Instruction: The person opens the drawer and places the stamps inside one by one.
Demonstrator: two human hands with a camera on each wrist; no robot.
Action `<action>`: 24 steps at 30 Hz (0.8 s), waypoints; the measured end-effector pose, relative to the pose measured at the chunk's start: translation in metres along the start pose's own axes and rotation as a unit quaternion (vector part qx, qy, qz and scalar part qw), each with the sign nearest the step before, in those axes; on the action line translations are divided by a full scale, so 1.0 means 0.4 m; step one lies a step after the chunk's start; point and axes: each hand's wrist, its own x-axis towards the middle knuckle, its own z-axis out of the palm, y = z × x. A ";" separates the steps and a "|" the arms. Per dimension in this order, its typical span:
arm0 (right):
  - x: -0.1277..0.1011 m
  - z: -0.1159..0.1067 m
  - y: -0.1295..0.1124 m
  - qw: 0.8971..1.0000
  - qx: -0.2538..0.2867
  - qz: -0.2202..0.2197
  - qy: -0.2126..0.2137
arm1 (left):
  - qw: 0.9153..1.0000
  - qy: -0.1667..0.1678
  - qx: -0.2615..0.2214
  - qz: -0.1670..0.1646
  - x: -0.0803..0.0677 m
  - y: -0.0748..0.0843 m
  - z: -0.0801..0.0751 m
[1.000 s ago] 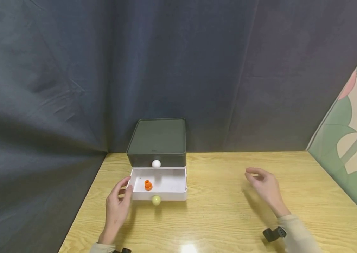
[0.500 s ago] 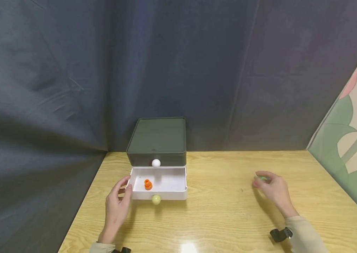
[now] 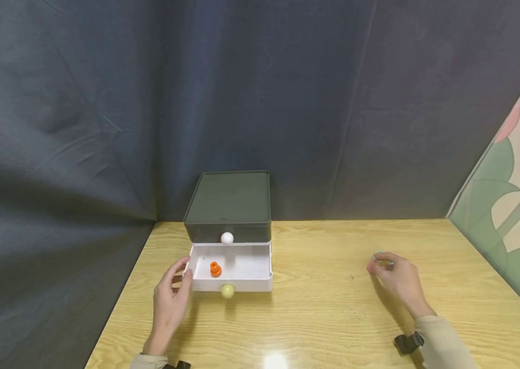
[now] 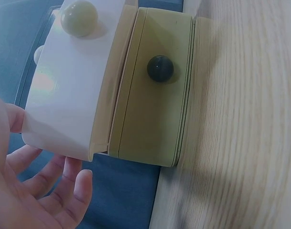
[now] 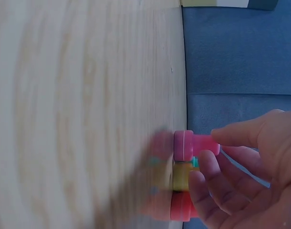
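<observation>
Since a second ago your right hand (image 3: 400,281) has slid right and settled low on the wooden table (image 3: 324,318); now its fingertips (image 5: 202,179) are curled onto a small cluster of toy pieces (image 5: 183,174), pink, yellow and red with a bit of teal, sitting on the tabletop at the near right. In the head view those pieces are barely visible under your fingers. Your left hand (image 3: 170,302) has not shifted: it rests with relaxed, straight fingers against the left front corner of the pulled-out white drawer (image 3: 266,279), holding nothing. That drawer carries a pale yellow knob (image 3: 227,291) on its front, and an orange peg-shaped piece (image 3: 215,269) stands inside it, left of centre. Farther back, the dark grey cabinet (image 3: 229,202) sits above the drawer with a white knob (image 3: 227,238) on its closed upper drawer. Behind everything hangs a dark cloth backdrop (image 3: 260,102).
</observation>
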 end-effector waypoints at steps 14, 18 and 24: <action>0.006 -0.001 0.005 0.999 -0.037 -0.023 -0.004 | 1.000 0.001 0.000 0.001 -0.001 -0.001 0.001; 0.009 -0.001 0.010 0.999 -0.034 -0.025 -0.004 | 1.000 0.003 0.001 0.003 -0.001 -0.002 0.001; 0.009 -0.001 0.013 0.999 -0.029 -0.033 -0.003 | 1.000 0.004 -0.003 0.007 0.000 -0.003 0.002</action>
